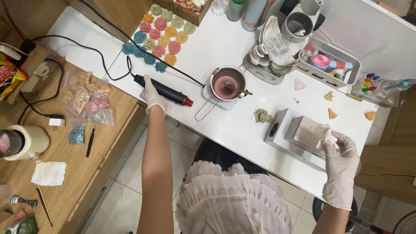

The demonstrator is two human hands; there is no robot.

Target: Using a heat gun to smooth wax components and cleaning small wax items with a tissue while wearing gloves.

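My left hand, in a white glove, grips the black heat gun by its body; the gun's red tip points right toward a small metal pot of pinkish liquid with a stick across it. My right hand, also gloved, holds a small clear crumpled piece above a grey metal box on the white table.
Several coloured flower-shaped pieces lie at the table's far left. A green lump sits left of the box. A tray of tools, stacked spoons and cans stand at the back. A wooden side table on the left carries bags and a tape roll.
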